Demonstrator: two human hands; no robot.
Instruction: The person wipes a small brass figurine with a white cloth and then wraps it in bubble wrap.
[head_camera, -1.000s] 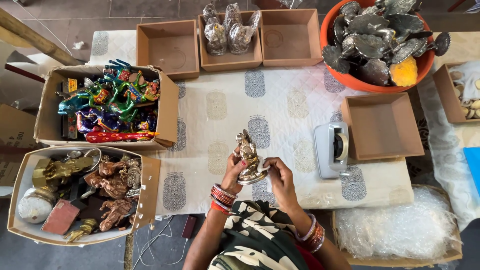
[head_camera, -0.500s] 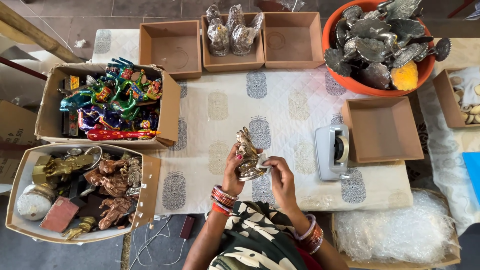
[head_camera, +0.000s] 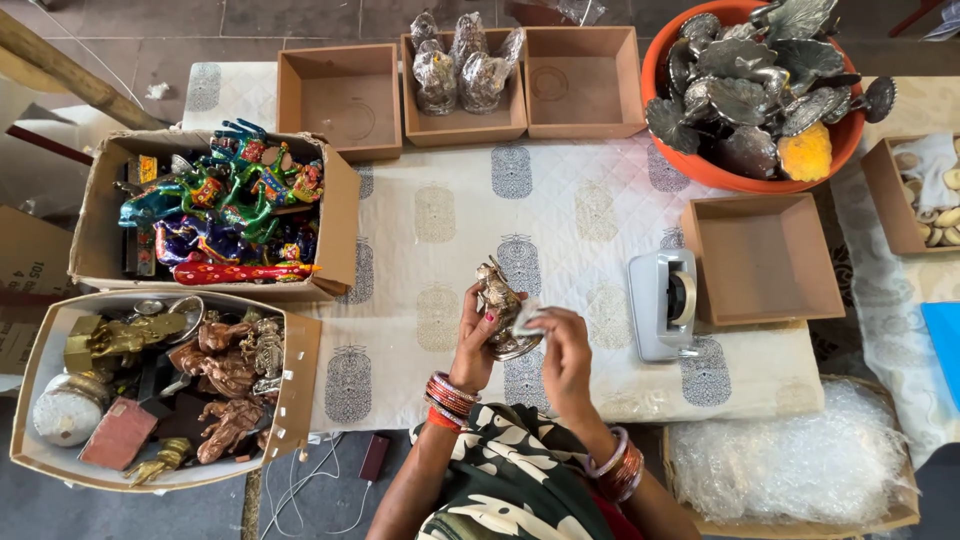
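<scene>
I see my left hand (head_camera: 473, 335) gripping a small bronze-coloured metal figurine (head_camera: 500, 310) above the white quilted printed cloth (head_camera: 440, 215); my right hand (head_camera: 562, 350) pinches a white scrap against it. Right of the figurine sits a grey tape dispenser (head_camera: 663, 303); beyond, three brown cardboard trays (head_camera: 340, 95).

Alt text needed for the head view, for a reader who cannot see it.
Left hand and right hand hold a small metal figurine over a white quilted cloth. To the left are boxes of colourful figures and bronze figures; to the right, a tape dispenser, an empty box and an orange tub of metal pieces.
</scene>
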